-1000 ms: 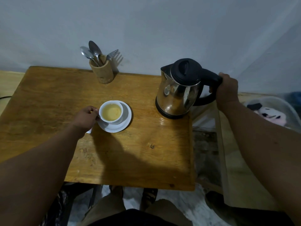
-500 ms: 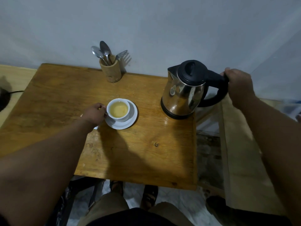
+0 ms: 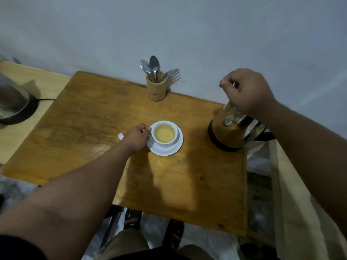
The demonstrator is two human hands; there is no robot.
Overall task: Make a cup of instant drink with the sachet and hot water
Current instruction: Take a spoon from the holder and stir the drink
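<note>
Pale yellow drink already in white cup (image 3: 165, 133) on saucer (image 3: 175, 147), mid-worktop (image 3: 90, 117). Left hand (image 3: 136, 136) fingers pinched cup handle. Right hand (image 3: 246, 91) loosely curled above kettle (image 3: 230, 128), gripping nothing. Stirring likely remained; spoons (image 3: 153, 67) unused in holder.

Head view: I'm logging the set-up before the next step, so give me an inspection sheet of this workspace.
Surface: wooden table, bare at the front.
Job's things: cup of yellowish drink on saucer; kettle standing at the right.
Clutter: holder with spoons and fork; white scrap.
Hands: left hand at the cup's side; right hand loosely curled above the kettle.
Cables: black cable at the left.
Surroundings: grey wall.
</note>
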